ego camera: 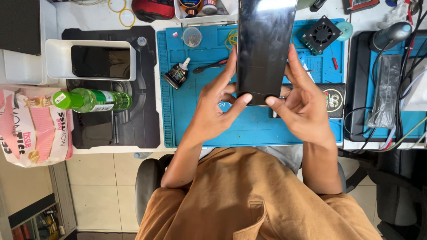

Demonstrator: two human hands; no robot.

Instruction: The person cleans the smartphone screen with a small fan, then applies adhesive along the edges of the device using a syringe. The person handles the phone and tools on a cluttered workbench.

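The person holds a long, glossy black glass panel upright above the blue work mat on the table, the left hand and right hand each gripping its lower edge with thumbs pressed on the face. This looks like an inspection or alignment step; the next move likely calls for a steady two-handed grip, since the panel is thin, smooth and reflective.
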